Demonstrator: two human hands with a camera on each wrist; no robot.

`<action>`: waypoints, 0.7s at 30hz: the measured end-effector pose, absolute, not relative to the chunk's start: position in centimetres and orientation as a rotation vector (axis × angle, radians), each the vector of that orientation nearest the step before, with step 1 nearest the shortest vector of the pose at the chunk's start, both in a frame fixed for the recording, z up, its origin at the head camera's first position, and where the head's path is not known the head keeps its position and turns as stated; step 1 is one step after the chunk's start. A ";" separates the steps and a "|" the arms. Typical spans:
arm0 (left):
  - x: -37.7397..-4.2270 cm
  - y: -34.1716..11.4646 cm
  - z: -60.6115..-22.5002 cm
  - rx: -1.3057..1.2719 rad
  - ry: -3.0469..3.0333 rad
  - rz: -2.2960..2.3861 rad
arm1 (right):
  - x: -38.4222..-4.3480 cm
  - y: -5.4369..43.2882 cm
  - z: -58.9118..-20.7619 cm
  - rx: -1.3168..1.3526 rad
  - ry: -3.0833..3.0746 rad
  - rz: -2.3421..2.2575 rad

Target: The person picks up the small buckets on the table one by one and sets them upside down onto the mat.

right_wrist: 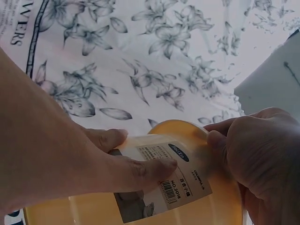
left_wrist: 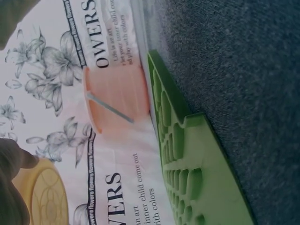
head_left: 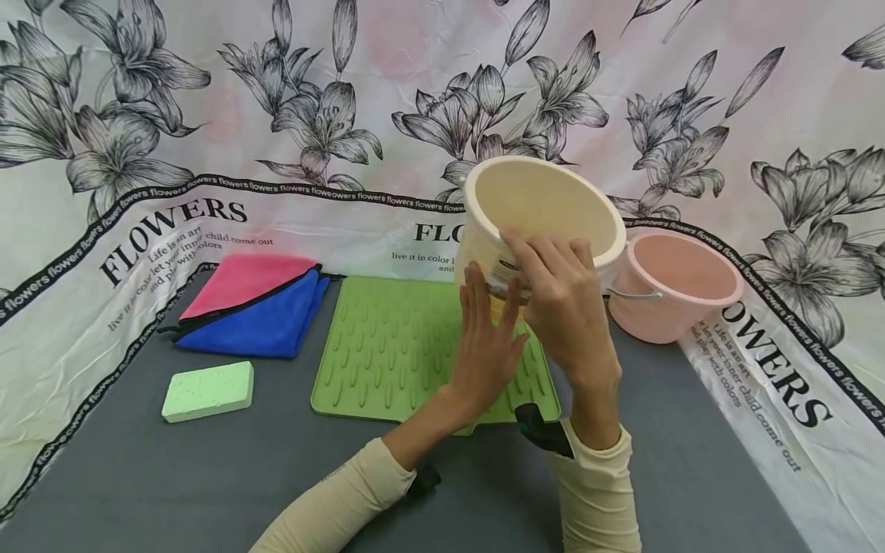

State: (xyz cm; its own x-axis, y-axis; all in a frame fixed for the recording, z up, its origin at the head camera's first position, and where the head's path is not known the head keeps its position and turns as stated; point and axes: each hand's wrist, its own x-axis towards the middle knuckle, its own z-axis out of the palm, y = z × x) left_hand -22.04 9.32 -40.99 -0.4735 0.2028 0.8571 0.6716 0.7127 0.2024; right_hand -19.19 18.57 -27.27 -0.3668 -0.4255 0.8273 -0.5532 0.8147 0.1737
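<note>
A cream bucket [head_left: 546, 192] is held tilted in the air over the green mat [head_left: 394, 346]. My right hand [head_left: 567, 307] grips its near rim, fingers hooked over the edge. Against the bucket's lower side rests my left hand [head_left: 487, 338], fingers straight and pointing up. Between the hands is a printed label [right_wrist: 164, 183] on the bucket wall; the left thumb and a finger lie over it in the right wrist view. Yellowish in the left wrist view, the bucket's base [left_wrist: 49, 197] shows beside the dark left hand [left_wrist: 14, 183].
A pink bucket [head_left: 643, 307] with a grey handle stands right of the mat. On the left lie a folded pink and blue cloth [head_left: 242, 330] and a pale green sponge block [head_left: 207, 392]. Flower-printed fabric [head_left: 387, 153] hangs behind the grey table [head_left: 124, 476].
</note>
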 end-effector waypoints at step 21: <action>-26.4 5.0 -40.6 -0.837 -1.800 -0.588 | -19.0 18.6 -26.8 0.718 -1.859 0.570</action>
State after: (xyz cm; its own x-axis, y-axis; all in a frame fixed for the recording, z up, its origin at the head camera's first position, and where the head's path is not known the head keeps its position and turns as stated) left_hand -26.36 5.03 -40.58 -0.2372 0.2708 0.9329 0.7691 0.6391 0.0100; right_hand -18.95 18.65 -26.84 -0.3037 -0.2193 0.9272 -0.7010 0.7105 -0.0615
